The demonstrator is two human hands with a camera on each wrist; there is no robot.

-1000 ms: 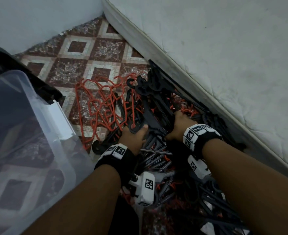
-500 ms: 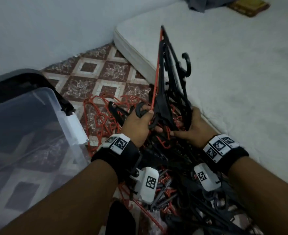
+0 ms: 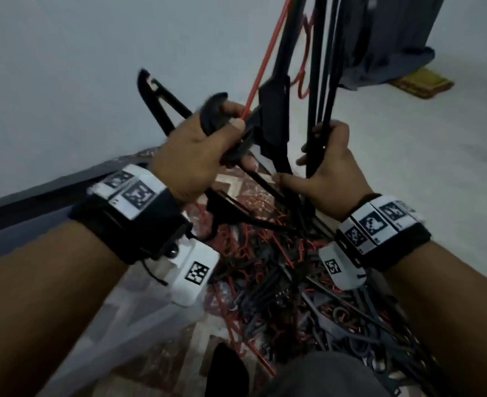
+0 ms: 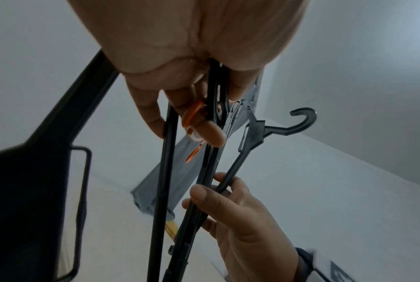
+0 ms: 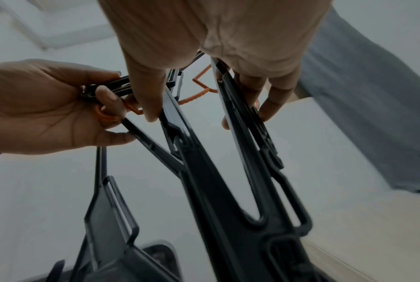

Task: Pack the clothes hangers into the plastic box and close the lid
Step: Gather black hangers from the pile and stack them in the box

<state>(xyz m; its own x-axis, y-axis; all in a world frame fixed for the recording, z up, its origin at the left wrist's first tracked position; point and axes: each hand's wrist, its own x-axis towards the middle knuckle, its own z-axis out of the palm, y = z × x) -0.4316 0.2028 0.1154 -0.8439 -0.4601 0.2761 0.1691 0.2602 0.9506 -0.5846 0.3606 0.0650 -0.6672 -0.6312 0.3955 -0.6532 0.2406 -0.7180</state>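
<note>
The left hand [image 3: 199, 156] is up high, its fingers wrapped tight around a bunch of black hangers [image 3: 273, 110] and one red hanger [image 3: 260, 67]. The right hand [image 3: 331, 170] is beside it, fingers curled around more black bars. The plastic box [image 3: 139, 319] sits low on the left. More hangers lie in a pile on the floor [image 3: 293, 276]. No readable words, only square black-and-white marks on the wristbands [image 3: 134, 193].
</note>
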